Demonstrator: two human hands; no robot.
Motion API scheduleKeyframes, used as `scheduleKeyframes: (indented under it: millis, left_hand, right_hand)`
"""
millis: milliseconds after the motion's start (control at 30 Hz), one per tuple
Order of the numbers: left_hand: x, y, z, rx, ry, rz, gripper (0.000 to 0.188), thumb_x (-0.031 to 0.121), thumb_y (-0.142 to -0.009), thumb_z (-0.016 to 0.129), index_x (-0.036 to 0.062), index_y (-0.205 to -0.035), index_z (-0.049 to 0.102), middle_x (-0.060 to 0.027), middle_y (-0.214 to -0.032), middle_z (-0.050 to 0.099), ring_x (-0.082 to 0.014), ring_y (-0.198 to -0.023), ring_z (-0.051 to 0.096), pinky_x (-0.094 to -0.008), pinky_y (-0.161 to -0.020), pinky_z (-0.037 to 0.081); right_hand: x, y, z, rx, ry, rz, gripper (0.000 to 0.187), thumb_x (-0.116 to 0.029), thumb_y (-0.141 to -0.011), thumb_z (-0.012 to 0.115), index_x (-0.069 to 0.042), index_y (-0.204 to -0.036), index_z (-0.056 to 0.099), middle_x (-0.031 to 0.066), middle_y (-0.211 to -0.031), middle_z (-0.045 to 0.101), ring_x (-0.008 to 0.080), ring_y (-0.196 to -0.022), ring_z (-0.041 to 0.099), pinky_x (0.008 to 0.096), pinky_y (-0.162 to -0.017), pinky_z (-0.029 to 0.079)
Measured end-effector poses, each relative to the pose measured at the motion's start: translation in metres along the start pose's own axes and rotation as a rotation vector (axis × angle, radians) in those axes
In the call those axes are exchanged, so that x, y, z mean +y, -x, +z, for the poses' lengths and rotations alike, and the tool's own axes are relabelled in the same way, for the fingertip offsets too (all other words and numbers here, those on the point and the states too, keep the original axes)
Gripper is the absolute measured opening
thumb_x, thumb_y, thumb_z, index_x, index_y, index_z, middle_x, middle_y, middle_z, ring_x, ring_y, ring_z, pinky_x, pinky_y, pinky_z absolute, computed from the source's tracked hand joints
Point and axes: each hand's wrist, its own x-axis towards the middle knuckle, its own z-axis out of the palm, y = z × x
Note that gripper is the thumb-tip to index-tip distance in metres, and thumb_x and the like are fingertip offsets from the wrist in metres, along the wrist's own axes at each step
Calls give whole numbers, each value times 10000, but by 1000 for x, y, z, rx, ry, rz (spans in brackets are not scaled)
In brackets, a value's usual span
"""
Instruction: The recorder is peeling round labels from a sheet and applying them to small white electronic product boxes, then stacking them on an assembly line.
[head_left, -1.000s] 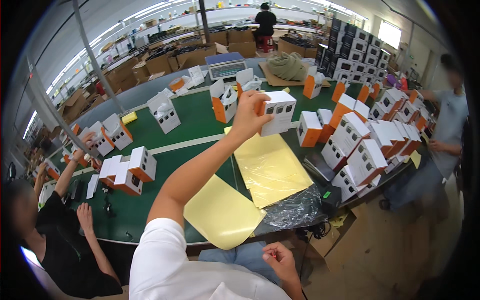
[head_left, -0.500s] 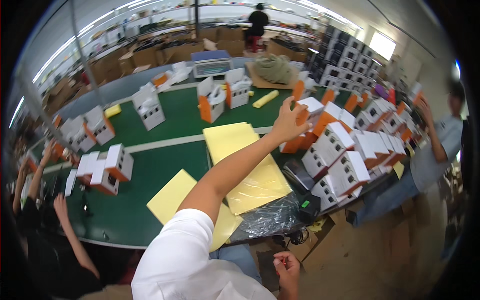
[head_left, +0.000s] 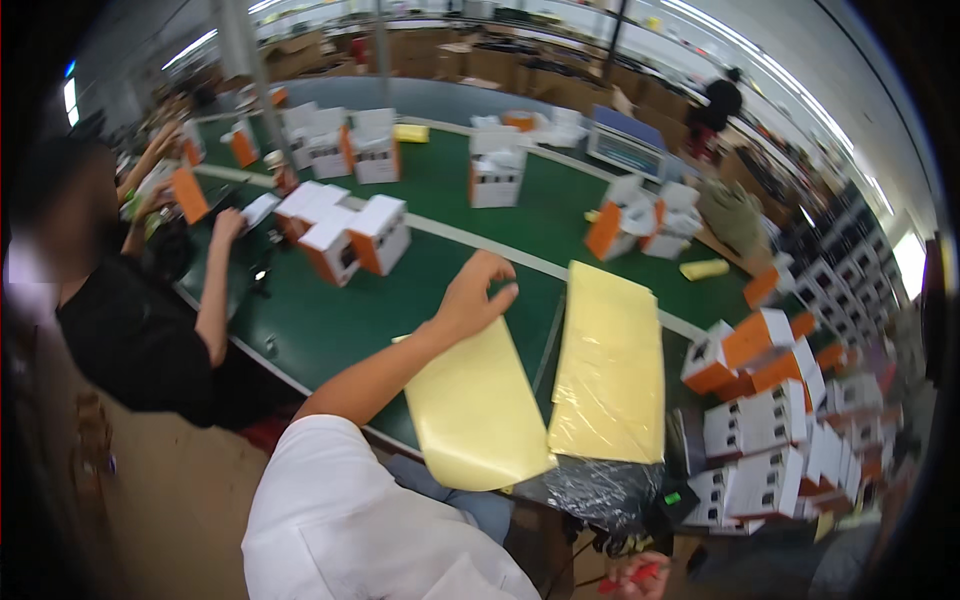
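Note:
My left hand [head_left: 478,296] reaches over the green table [head_left: 300,335], thumb and fingers apart and with nothing between them. Under its wrist lies a loose yellow sheet [head_left: 480,420]. To the right is a stack of yellow sheets [head_left: 608,360], partly in clear plastic wrap. Just beyond my left hand stands a cluster of white-and-orange boxes [head_left: 378,238]. At the bottom right edge, my right hand [head_left: 640,578] is closed around a small red object [head_left: 643,573], whose kind I cannot make out.
Piled white-and-orange boxes [head_left: 765,485] crowd the table's right end. Open boxes [head_left: 497,170] stand along the far strip, near a yellow roll [head_left: 704,269]. On the left, a co-worker in black [head_left: 140,300] works at the table. A black device [head_left: 675,505] lies near the front edge.
The view has turned left. My left hand has left the boxes on the right and swung left, over the loose yellow sheet. My right hand still holds the red object, low down.

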Motion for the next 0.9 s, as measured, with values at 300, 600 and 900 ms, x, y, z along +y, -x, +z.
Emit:
scheduleKeyframes:
  millis: [300,600,900]
  left_hand:
    - [-25,32,-164,454,-517,-50,479,223,-806,813,71,-1226,638,-179,-1247,610,-379,-1240,538,-477,-1084,413]
    - [-69,-9,-155,-190,-1028,-15,656,471,-783,824,165,-1337,649,-207,-1263,584,-391,-1263,530,-582,-1225,171]
    - [-76,-63,-162,-836,-497,-78,981,449,-686,885,200,-1546,484,-174,-1308,605,-365,-1191,607,-470,-962,505]
  right_hand:
    - [-18,-78,29,-426,-537,-558,354,-99,-995,591,-63,-1347,608,107,-1009,641,220,-769,587,364,-688,489]
    - [4,-53,177,-509,-427,-74,272,35,-895,651,54,-1165,623,146,-887,600,206,-680,598,378,-648,545]
    - [37,-39,185,-454,-202,262,284,-1,-927,664,59,-1201,617,110,-923,624,178,-759,611,359,-741,539]
